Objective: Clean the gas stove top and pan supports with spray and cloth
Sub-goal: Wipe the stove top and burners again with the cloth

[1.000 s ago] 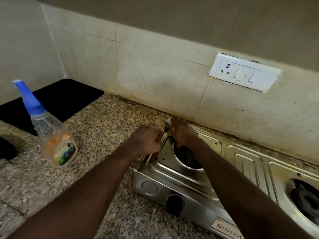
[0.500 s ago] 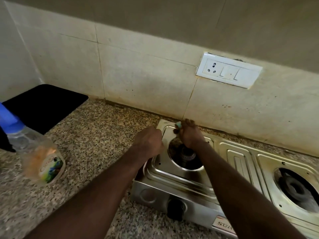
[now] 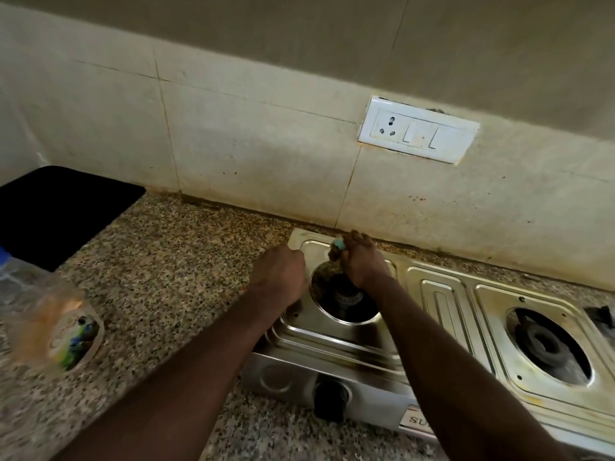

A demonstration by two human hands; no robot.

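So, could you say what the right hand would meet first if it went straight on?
The right hand, gripping the cloth, would probably meet the tiled wall behind the stove; depth is unclear.

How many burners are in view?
2: the left burner at the stove's left end, the right burner near the picture's right edge. The stove runs off frame, so more may be hidden.

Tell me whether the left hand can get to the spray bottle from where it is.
Probably yes. The left hand sits at the left edge of the stove, and only bare granite counter lies between it and the spray bottle, standing off to its left.
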